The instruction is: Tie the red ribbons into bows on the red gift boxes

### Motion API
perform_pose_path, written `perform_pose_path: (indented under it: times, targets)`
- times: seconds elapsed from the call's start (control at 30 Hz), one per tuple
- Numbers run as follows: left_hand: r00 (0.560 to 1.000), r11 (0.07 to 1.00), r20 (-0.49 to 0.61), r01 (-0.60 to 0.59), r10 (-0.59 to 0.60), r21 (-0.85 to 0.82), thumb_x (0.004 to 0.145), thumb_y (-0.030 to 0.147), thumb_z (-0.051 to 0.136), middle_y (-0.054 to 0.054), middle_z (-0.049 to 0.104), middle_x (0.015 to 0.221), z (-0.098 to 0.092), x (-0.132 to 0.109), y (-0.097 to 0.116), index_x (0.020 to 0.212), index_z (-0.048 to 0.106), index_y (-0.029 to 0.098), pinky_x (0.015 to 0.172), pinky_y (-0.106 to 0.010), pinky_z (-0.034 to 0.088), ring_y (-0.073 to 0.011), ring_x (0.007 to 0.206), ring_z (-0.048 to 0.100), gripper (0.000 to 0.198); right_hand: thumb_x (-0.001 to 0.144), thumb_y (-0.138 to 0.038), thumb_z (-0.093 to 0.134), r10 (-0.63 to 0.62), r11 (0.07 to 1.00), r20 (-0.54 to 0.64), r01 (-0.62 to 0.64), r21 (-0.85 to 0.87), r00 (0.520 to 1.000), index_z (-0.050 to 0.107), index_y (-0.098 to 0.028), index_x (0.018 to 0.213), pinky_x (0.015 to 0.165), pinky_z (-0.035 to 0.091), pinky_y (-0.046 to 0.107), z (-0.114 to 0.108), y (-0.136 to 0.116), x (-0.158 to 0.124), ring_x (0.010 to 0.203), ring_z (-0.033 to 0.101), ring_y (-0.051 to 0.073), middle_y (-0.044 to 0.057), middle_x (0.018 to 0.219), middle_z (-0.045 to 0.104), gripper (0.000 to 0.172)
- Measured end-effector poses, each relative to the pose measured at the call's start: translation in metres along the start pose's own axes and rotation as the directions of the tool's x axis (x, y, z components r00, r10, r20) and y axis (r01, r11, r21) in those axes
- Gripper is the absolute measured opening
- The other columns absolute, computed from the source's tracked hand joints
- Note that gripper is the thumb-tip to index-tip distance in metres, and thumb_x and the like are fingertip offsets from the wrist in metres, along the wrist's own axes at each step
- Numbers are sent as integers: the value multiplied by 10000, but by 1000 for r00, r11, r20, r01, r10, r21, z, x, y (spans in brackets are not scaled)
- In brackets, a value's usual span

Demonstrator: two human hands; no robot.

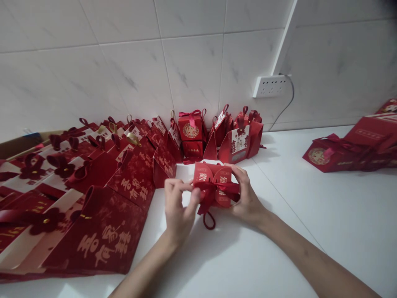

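A small red gift box [208, 174] with gold characters sits on the white surface between my hands. A red ribbon [214, 193] runs across its front, with a loop hanging down below. My left hand [177, 209] pinches the ribbon's left end beside the box, fingers closed. My right hand [245, 194] wraps around the box's right side, with fingers on the ribbon and the top flap.
Large red gift bags [105, 231] lie flat in rows on the left. Small red boxes and bags [192, 132] stand along the tiled wall behind. More red boxes [338, 153] lie at the right. A white power socket [269, 86] with a cable sits on the wall.
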State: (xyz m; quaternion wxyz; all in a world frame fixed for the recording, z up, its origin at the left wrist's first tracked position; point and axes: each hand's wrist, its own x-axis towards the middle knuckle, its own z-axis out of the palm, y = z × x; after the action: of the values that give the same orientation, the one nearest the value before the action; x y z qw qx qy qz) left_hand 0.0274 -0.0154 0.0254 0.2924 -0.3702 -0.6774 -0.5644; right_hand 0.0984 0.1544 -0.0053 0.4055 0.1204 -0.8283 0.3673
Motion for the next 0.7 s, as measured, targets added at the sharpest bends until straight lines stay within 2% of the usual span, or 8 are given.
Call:
perform_pose_path:
  times: [0.07,0.13,0.23,0.33,0.4,0.43,0.53,0.7]
  targets:
    - [946,944,25,325,-324,-59,831,288,576,0,454,750,0,5,-4,685,517,179,621,-202,446,-109,698,477,192,651,-377,798,71,995,40,-74,61,997,161,-360,1405,974,459,484,0,1,-1,1280,370,302,104,1365,305,987]
    - [823,811,116,568,-556,-143,825,365,567,13,460,720,1,8,-13,674,484,177,618,-202,426,-104,666,472,254,593,-390,828,180,975,59,-186,125,982,166,-347,1396,983,445,497,0,3,-1,1280,380,308,111,1381,312,1042]
    - [712,659,194,699,-674,-277,799,415,565,44,407,653,3,9,-28,646,420,182,659,-214,436,-96,626,452,314,537,-406,843,458,836,4,-432,338,889,221,-299,1366,1017,401,505,-4,3,7,1226,454,297,119,1353,399,1042]
    - [707,665,186,706,-682,-243,761,412,581,46,395,636,4,8,-39,633,430,185,682,-222,432,-106,632,431,301,634,-541,730,738,417,185,-654,632,649,422,-242,1223,897,500,454,-13,-1,19,1089,568,274,108,1217,559,729]
    - [722,698,188,692,-666,-182,751,420,571,40,407,636,4,8,-42,631,443,189,677,-225,421,-117,641,432,290,707,-630,614,769,109,375,-685,721,517,534,-208,1082,807,545,419,-18,-7,25,980,622,260,104,1101,635,570]
    - [730,714,195,683,-656,-154,747,428,568,36,418,637,4,8,-43,628,445,191,673,-228,414,-124,645,438,292,732,-642,577,753,0,437,-664,747,492,568,-198,1022,788,554,404,-21,-10,26,936,638,250,98,1050,658,531]
    - [756,762,224,643,-615,-78,718,475,575,17,476,651,4,6,-45,618,467,192,659,-237,395,-149,674,472,318,766,-585,572,677,-126,496,-579,806,543,610,-196,939,827,546,391,-26,-23,25,930,648,228,73,1012,687,428]
    - [783,802,253,596,-568,-44,670,546,564,-2,530,662,9,4,-48,600,499,187,654,-254,398,-173,693,500,371,810,-596,502,626,-34,481,-595,803,613,623,-212,940,925,492,414,-41,-43,10,1087,594,222,62,1154,647,423]
